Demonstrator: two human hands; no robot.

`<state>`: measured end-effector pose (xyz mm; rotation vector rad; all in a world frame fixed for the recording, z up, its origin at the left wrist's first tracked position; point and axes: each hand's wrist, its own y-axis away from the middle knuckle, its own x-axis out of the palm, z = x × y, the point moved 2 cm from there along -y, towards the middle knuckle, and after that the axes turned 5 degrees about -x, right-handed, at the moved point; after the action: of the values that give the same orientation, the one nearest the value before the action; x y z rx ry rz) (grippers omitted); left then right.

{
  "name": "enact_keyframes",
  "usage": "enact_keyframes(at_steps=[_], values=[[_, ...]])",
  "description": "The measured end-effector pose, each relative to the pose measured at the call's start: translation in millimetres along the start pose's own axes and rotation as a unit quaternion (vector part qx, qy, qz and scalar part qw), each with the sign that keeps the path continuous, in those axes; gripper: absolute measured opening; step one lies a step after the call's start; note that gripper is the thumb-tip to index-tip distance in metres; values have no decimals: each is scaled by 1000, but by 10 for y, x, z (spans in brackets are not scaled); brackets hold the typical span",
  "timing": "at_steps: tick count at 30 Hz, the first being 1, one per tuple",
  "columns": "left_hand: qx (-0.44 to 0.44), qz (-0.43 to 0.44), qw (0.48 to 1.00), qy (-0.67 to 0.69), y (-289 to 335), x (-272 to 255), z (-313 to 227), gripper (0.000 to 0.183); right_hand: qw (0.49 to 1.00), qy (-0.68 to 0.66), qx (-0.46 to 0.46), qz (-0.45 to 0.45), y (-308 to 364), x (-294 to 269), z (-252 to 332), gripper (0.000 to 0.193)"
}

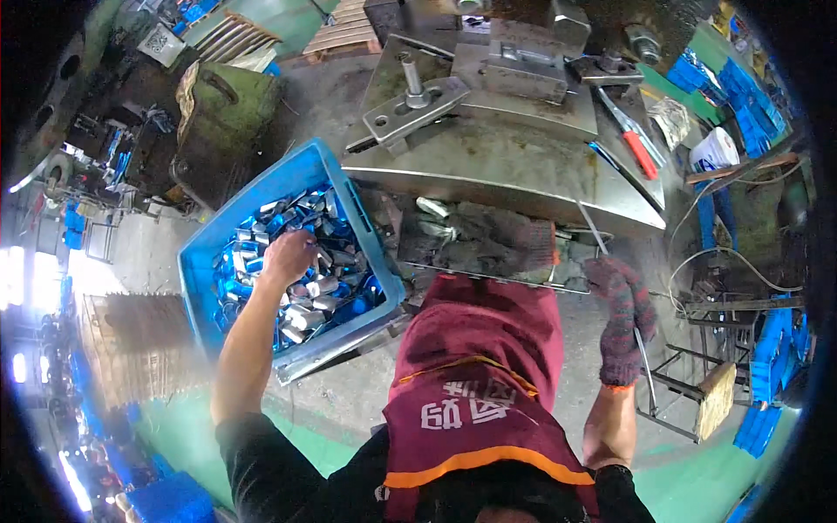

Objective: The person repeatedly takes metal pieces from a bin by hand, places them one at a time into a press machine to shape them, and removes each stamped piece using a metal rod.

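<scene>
Parts [323, 287] lie jumbled, axes mixed, under the nearer left hand [292, 255], its grip hidden, while the right hand [622, 314] closes round a rod [593, 227].

White characters [468, 412] across maroon apron [488, 327]; blue lettering [727, 155] on white container [707, 154]; code-like pattern [161, 41] on pale square panel [165, 57].

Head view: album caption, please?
Bare left hand among silvery metal parts in a blue plastic bin; gloved right hand gripping a thin metal rod.
</scene>
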<state>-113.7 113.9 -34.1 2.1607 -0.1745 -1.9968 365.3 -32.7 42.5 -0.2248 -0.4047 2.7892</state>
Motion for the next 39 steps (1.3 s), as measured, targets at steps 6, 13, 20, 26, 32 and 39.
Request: enact_keyframes(at_steps=[6, 13, 20, 26, 32, 39], values=[[-61, -72, 996, -1, -202, -109, -292, 32, 998, 56, 12, -7, 59, -121, -94, 35], [-130, 24, 990, -53, -711, 458, -486, 38, 999, 17, 14, -31, 69, 38, 63, 38], [-305, 6, 947, 98, -862, 594, -409, 40, 997, 71, -10, -28, 81, 25, 56, 32], [-202, -21, 979, 14, -853, 608, -527, 31, 999, 43, -22, -11, 73, 36, 112, 34], [-232, -24, 968, 90, -828, 711, -490, 31, 999, 18, 23, -22, 163, -44, 8, 35], [-214, -107, 876, 418, -415, 82, -296, 34, 999, 42, -1, -24, 110, -94, 37, 35]])
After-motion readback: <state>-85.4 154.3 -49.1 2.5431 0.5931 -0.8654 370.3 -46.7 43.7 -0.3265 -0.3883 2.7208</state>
